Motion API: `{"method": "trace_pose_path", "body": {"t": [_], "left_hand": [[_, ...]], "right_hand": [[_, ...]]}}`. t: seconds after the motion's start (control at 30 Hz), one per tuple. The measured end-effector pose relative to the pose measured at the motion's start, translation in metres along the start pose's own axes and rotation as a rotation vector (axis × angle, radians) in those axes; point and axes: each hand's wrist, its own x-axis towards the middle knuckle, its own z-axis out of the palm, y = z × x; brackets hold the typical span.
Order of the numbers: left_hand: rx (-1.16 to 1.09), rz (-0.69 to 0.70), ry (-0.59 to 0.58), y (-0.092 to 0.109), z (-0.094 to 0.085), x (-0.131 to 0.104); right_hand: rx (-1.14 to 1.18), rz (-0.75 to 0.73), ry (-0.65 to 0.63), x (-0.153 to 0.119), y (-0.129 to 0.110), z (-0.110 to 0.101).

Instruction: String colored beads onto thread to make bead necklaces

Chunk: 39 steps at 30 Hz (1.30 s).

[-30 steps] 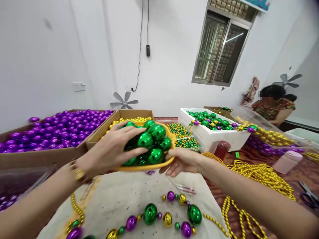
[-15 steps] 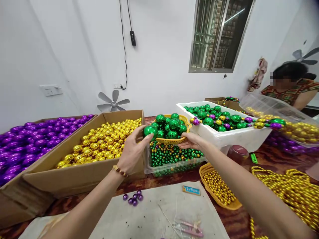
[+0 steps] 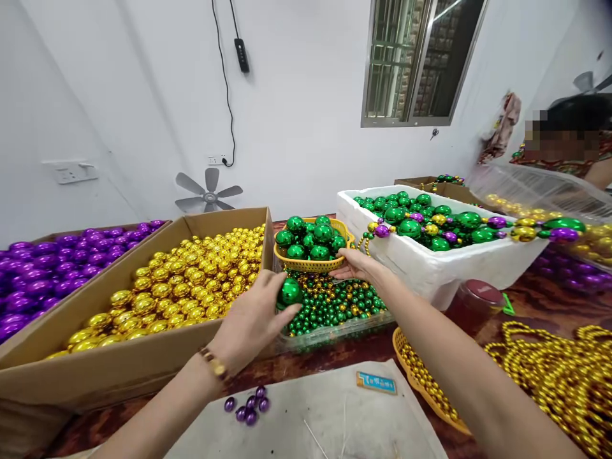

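Observation:
A large shiny green ball (image 3: 289,292) is held between the thumb and fingers of my left hand (image 3: 253,312), over the left edge of a clear tray of small green and gold beads (image 3: 335,303). My right hand (image 3: 356,264) grips the right rim of a yellow basket (image 3: 310,262), thumb on top and fingers underneath. Large green balls (image 3: 323,233) fill this basket, which sits tilted above the back of the tray. Several purple balls (image 3: 251,405) lie on a pale mat (image 3: 296,424) in front.
Cardboard boxes of gold balls (image 3: 191,274) and purple balls (image 3: 67,261) stand left. At right are a white foam box (image 3: 411,268), a red-lidded jar (image 3: 480,296), gold bead strands (image 3: 554,376), a yellow basket of gold beads (image 3: 425,382) and a person (image 3: 574,137).
My left hand has moved down and toward me with the green ball, away from the basket. My right hand stays at the basket rim. The view has shifted slightly.

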Motion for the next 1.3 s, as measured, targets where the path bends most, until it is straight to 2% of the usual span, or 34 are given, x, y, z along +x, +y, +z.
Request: {"method": "trace_pose_path", "body": {"t": [0.07, 0.13, 0.27, 0.4, 0.5, 0.6, 0.7, 0.77, 0.87, 0.97, 1.17, 1.3], "left_hand": [[0.236, 0.077, -0.176, 0.009, 0.018, 0.024], [0.341, 0.076, -0.333, 0.013, 0.041, 0.044], [0.331, 0.035, -0.564, 0.005, 0.079, 0.073], [0.293, -0.004, -0.738, -0.006, 0.095, 0.111], [0.314, -0.085, -0.693, -0.013, 0.100, 0.160], [0.379, -0.196, -0.526, -0.029, 0.112, 0.208], [0.403, -0.254, -0.395, -0.050, 0.136, 0.235], [0.397, -0.265, -0.373, -0.064, 0.156, 0.241], [0.382, -0.267, -0.399, -0.080, 0.182, 0.241], [0.359, -0.254, -0.452, -0.084, 0.193, 0.235], [0.266, -0.185, -0.585, -0.061, 0.180, 0.204], [0.209, -0.143, -0.597, -0.038, 0.166, 0.171]], "right_hand": [[-0.024, -0.027, 0.015, -0.005, -0.013, -0.007], [-0.046, -0.061, 0.026, -0.011, -0.028, -0.016], [-0.074, -0.120, 0.013, -0.017, -0.050, -0.036], [-0.081, -0.168, -0.029, -0.017, -0.057, -0.054], [-0.072, -0.205, -0.046, -0.015, -0.059, -0.064], [-0.065, -0.238, -0.051, -0.014, -0.061, -0.070], [-0.063, -0.265, -0.050, -0.012, -0.060, -0.075], [-0.062, -0.265, -0.053, -0.011, -0.057, -0.078], [-0.053, -0.246, -0.065, -0.007, -0.050, -0.083], [-0.045, -0.216, -0.067, -0.003, -0.043, -0.085], [-0.044, -0.178, -0.065, -0.003, -0.029, -0.075], [-0.045, -0.139, -0.038, -0.006, -0.016, -0.065]]}}
